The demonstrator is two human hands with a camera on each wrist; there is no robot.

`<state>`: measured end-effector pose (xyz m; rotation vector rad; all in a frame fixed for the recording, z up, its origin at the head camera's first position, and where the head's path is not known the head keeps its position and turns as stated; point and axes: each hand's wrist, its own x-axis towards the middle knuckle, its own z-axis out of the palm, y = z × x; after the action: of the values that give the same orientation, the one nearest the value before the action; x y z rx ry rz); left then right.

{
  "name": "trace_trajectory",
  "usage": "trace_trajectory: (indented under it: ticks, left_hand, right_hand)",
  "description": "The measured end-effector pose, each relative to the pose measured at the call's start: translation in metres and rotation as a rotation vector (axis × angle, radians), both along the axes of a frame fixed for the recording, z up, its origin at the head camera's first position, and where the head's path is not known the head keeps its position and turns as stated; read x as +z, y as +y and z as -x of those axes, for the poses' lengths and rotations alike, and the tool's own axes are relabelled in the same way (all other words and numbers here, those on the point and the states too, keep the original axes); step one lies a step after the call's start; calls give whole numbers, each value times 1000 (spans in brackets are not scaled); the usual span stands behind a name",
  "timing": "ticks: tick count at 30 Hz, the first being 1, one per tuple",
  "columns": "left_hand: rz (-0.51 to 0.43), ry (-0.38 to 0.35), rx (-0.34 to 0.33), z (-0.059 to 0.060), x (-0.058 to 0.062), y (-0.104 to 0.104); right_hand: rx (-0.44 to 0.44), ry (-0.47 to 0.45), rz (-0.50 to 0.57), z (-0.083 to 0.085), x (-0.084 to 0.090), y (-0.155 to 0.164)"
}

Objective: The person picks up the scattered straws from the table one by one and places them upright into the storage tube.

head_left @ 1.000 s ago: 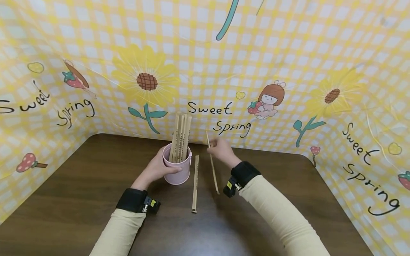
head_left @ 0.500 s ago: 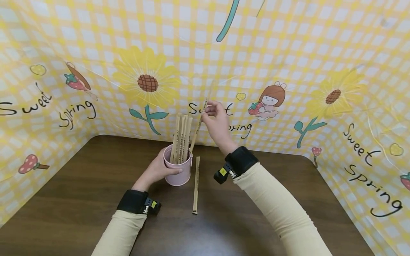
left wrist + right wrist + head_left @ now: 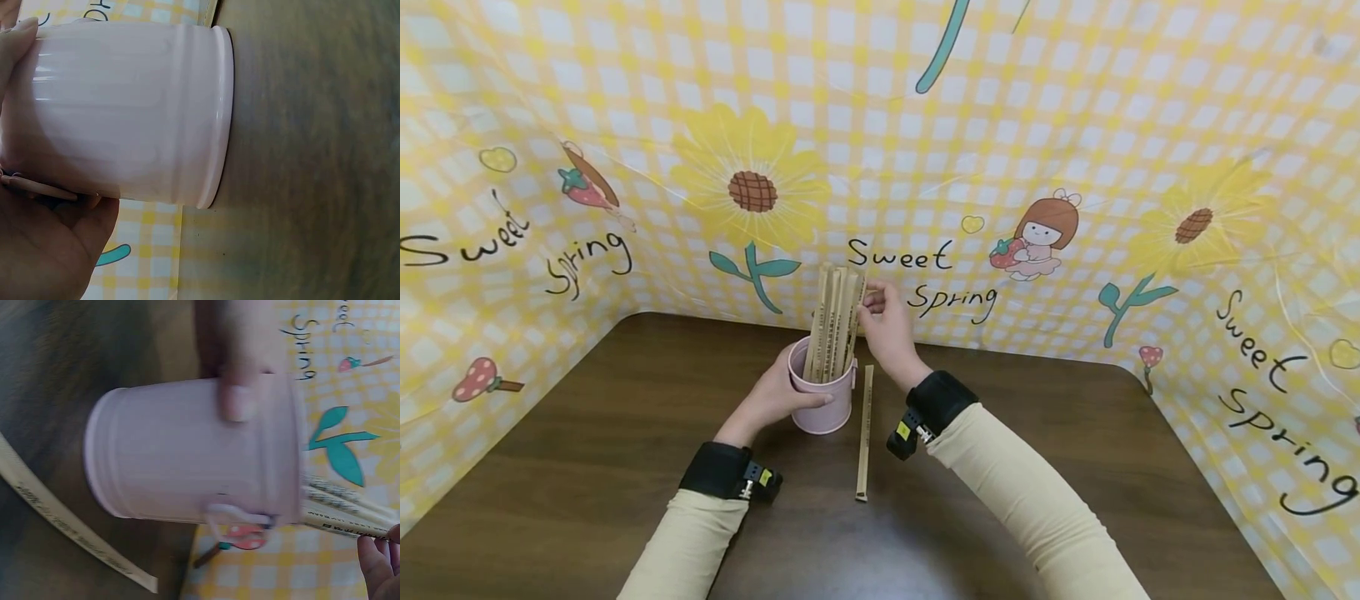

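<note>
A pink metal cup (image 3: 823, 400) stands on the dark wooden table (image 3: 587, 433) and holds several paper-wrapped sticks (image 3: 835, 321) upright. My left hand (image 3: 786, 398) grips the cup's left side, its thumb across the front. In the left wrist view the cup (image 3: 125, 112) fills the frame above my palm (image 3: 44, 250). My right hand (image 3: 871, 304) pinches the top of the rightmost stick in the cup. The right wrist view shows the cup (image 3: 187, 450), the stick ends (image 3: 344, 512) and my right fingertips (image 3: 381, 562) at them. One more wrapped stick (image 3: 866, 433) lies flat just right of the cup.
A yellow checked cloth with sunflowers and "Sweet Spring" lettering (image 3: 917, 258) walls the table at the back and on both sides. The loose stick (image 3: 69, 525) lies on the wood close beside the cup's base.
My right hand lifted a stick from the table, swung it up over the cup and lowered it in among the others. The left hand stayed on the cup.
</note>
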<state>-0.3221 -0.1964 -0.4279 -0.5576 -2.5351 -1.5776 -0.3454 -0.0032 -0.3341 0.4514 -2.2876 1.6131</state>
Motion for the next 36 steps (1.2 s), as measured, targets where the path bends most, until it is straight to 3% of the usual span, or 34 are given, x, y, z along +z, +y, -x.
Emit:
trace_trajectory:
  ticks: [5, 11, 17, 26, 31, 36]
  left_hand:
    - [-1, 17, -13, 0, 1, 0]
    - [-13, 23, -29, -1, 3, 0]
    - [-19, 21, -51, 1, 2, 0]
    - [-1, 20, -13, -2, 5, 1]
    - [16, 5, -10, -1, 3, 2]
    - [7, 2, -5, -2, 2, 0]
  right_hand:
    - [16, -23, -12, 0, -16, -3]
    - [19, 25, -44, 1, -28, -8]
    - [19, -14, -69, 0, -38, -14]
    - [4, -15, -94, 2, -42, -18]
    - [19, -60, -104, 1, -40, -11]
    - [40, -37, -117, 1, -39, 1]
